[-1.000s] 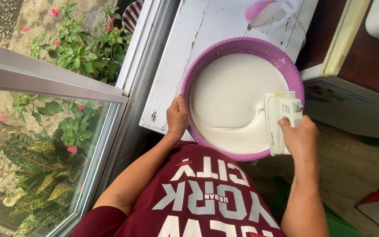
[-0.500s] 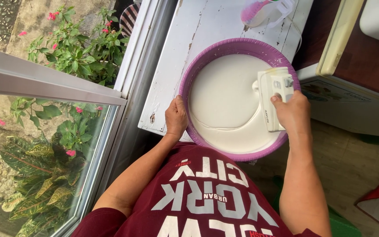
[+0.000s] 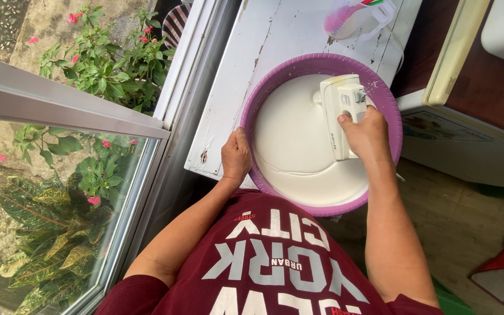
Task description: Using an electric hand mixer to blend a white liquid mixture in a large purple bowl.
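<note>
While the purple basin (image 3: 259, 105) of white batter (image 3: 293, 140) sat on the chipped white desk (image 3: 263, 35) beside the window, the right hand (image 3: 368, 137) was closed around the handle of a white electric hand mixer (image 3: 340, 111) held over the batter's far right part. The left hand (image 3: 235, 154) gripped the basin's near left rim, fingers curled over it. A clear jug (image 3: 351, 16) stood just beyond the basin.

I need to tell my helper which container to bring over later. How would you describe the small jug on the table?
On the worn white table by the window, look past the big purple basin of white batter. At the far edge stands a small clear plastic jug with a handle, the only see-through container, pink inside.
</note>
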